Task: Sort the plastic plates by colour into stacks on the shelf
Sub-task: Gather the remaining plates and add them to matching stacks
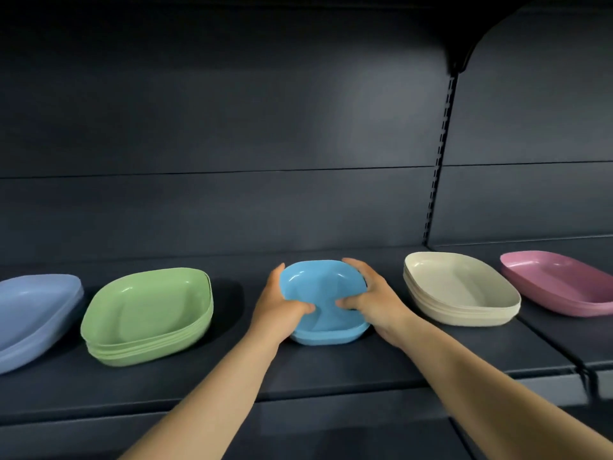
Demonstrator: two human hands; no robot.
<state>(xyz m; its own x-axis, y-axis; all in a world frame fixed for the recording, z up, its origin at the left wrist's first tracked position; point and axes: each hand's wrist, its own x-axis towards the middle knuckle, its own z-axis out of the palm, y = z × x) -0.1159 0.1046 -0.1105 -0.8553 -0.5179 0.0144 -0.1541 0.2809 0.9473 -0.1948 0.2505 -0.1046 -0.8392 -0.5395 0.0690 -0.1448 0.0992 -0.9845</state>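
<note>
We're looking at five colour groups lined up along the shelf [365, 370], all single-colour as far as we can see.

From 9 o'clock to 3 o'clock: lavender-blue stack [36, 313] at the far left edge, partly cut off; green stack [149, 313] just beside it, several plates deep judging by the rim lines; bright blue stack [326, 313] at centre; cream stack [461, 290] at about 2 o'clock, a few rims showing; pink stack [557, 280] at 3 o'clock on the next shelf bay, partly out of frame.

We've got both hands on the top blue plate. Left hand [282, 303] grips its 9 o'clock rim, thumb hooked over into the well, fingers curled round the outside. Right hand [374, 300] mirrors it on the 3 o'clock rim, thumb inside, fingers wrapped round the far corner. The plate sits slightly tilted and turned against at least one blue plate under it, so our read is that it's being seated or squared up, not yet nested flat.

Status, as a judgement: sort looks nearly complete. No loose or mixed plates visible anywhere on the shelf. Left to do: settle this blue plate flush and let go. We can't tell whether more plates are waiting out of frame, or how deep the two cropped stacks are.

Risk: minor. The plastic is light, so a skewed top plate could slide.
</note>
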